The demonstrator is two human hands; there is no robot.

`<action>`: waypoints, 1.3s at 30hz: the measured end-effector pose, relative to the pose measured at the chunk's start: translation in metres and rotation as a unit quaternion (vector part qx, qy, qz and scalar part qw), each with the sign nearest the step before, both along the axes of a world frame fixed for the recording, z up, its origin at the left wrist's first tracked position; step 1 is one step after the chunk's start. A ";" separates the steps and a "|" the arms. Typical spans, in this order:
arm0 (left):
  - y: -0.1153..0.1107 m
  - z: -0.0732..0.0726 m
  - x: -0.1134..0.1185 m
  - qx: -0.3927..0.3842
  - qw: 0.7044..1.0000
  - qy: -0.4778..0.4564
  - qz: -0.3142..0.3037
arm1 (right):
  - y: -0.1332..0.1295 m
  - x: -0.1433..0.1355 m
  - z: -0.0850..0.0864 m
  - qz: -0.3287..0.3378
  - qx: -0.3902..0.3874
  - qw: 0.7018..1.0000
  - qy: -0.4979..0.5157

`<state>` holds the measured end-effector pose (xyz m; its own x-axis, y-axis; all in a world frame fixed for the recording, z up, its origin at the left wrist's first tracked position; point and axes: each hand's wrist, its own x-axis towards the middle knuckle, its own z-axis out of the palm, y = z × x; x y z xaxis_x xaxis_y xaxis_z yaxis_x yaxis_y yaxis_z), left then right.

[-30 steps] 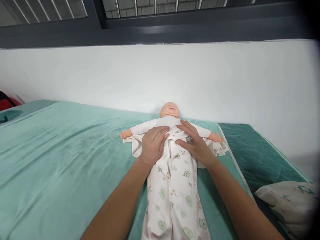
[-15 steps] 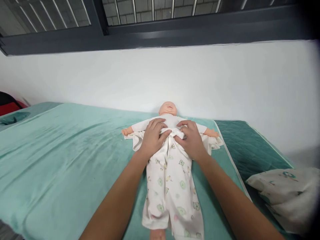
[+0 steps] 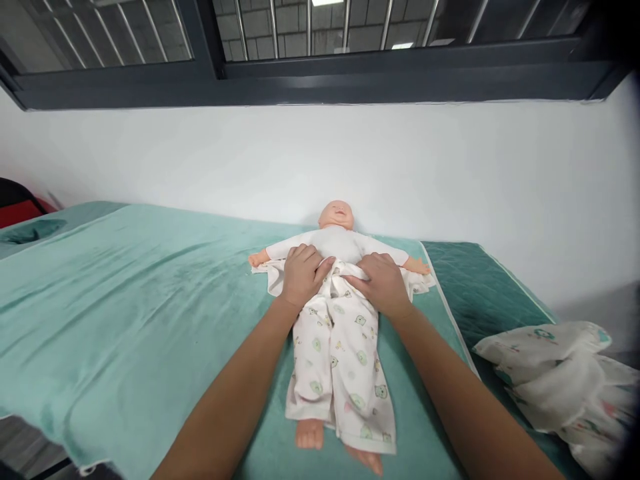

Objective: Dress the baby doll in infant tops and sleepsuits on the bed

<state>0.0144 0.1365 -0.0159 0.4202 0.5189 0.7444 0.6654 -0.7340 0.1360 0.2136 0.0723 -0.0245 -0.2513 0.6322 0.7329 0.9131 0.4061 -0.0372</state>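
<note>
A baby doll [image 3: 336, 215] lies on its back, arms spread, in a white long-sleeved top [image 3: 335, 244]. On its legs are white printed trousers [image 3: 345, 360] with green bear-like figures; both feet show below the cuffs. My left hand [image 3: 304, 275] is closed on the waistband at the doll's waist, thumb pointing inward. Across from it, my right hand [image 3: 383, 283] grips the same waistband on the other side. Between my thumbs the waistband is bunched up. Loose white cloth [image 3: 273, 273] lies spread beneath the doll's arms.
A light green sheet [image 3: 150, 320] covers the bed under the doll. On the right lie a darker green quilted mat [image 3: 465, 280] and a crumpled white printed cloth [image 3: 555, 373]. Behind the doll's head rises a white wall [image 3: 450, 167] below a barred window. A red and black item [image 3: 20, 207] sits far left.
Both hands have moved slightly down from the chest, and my right fingers have closed over the waistband. The view has shifted, so both of the doll's feet now show.
</note>
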 end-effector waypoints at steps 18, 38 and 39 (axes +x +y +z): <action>-0.042 -0.010 -0.044 -0.200 0.969 -0.096 -0.104 | -0.016 0.001 0.004 0.007 -0.005 0.999 -0.046; -0.030 -0.025 -0.044 -0.215 0.950 -0.197 -0.110 | -0.046 0.008 -0.028 0.020 -0.187 0.884 0.429; -0.028 -0.026 -0.044 -0.223 0.947 -0.207 -0.106 | -0.044 0.009 -0.030 0.023 -0.195 0.872 0.448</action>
